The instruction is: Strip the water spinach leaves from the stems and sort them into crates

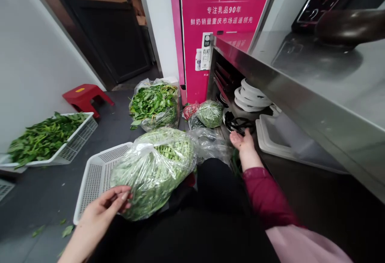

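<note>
A large clear plastic bag of green vegetables (162, 170) rests before my legs, bulging over one end of a white perforated basket (98, 170). My left hand (110, 205) is at the bag's near left side, thumb and fingers closed together on the plastic. My right hand (242, 139) is apart from the bag, palm turned up, fingers loosely bent and holding nothing. It hovers beside black cords (239, 122) at the lower shelf. Crumpled clear plastic (210, 144) lies between the bag and my right hand.
Ahead on the floor stand a bag of leafy greens (155, 102), a smaller green bag (210, 114) and a red bag (190, 111). Leftward are a basket of leaves (49, 138) and a red stool (86, 96). A steel counter (270, 70) overhangs white dishes (251, 96) on the right.
</note>
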Demonstrator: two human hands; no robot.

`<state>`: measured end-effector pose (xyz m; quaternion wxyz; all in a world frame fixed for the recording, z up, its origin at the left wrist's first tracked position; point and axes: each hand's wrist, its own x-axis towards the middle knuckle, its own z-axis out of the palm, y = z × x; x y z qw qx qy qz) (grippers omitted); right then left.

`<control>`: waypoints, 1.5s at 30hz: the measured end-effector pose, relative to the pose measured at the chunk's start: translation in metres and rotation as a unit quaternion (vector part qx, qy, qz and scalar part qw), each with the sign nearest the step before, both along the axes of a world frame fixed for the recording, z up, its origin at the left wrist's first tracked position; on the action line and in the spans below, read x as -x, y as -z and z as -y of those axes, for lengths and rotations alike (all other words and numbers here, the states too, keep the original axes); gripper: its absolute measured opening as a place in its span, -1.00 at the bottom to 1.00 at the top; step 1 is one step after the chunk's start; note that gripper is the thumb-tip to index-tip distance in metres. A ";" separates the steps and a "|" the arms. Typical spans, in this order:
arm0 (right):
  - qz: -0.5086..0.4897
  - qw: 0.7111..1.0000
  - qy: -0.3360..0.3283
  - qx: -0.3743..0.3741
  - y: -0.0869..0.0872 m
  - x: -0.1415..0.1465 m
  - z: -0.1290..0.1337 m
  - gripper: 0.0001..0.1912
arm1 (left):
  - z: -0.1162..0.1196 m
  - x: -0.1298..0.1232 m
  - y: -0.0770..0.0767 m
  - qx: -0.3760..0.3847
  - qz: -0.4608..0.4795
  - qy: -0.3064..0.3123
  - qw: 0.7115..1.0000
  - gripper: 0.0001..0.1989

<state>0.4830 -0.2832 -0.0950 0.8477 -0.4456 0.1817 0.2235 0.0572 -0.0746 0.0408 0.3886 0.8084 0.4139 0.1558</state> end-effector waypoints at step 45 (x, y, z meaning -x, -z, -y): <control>0.553 0.756 -0.336 0.101 -0.068 0.152 -0.189 -0.67 | 0.096 -0.083 0.025 0.571 0.132 -0.007 0.810 -0.46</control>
